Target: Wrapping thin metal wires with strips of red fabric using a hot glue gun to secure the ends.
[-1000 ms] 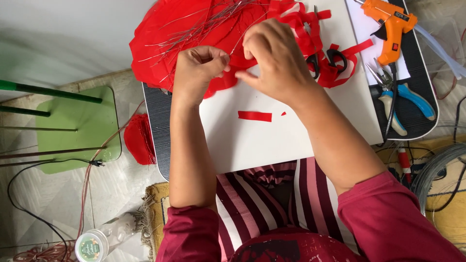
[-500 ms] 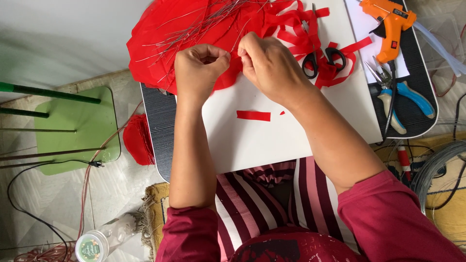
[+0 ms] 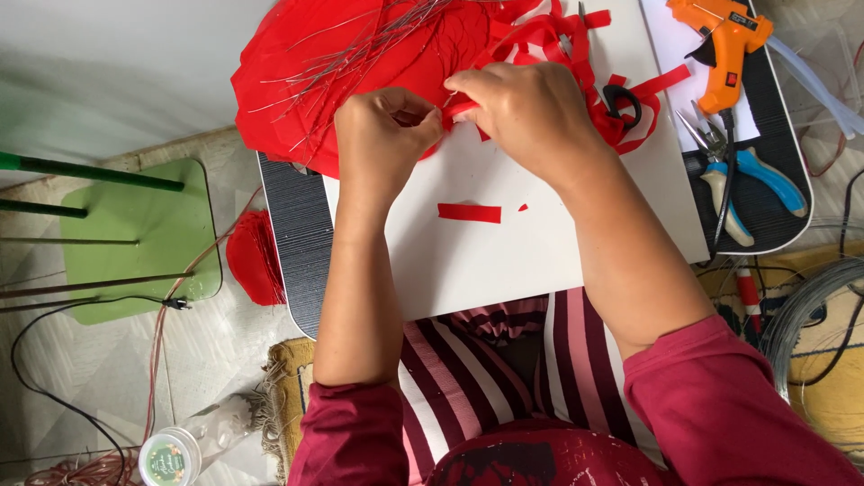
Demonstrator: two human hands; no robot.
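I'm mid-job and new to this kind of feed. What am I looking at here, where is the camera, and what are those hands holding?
There is no machine: these are a person's two bare hands, filmed by one camera worn on the head, looking down over the lap. The left hand and right hand meet over a white board and pinch a narrow red paper strip between them. Behind them lies a pile of red paper sheets with thin metal wires on top. A short cut red strip lies loose on the board. To the right are black-handled scissors, an orange glue gun and blue-handled pliers.
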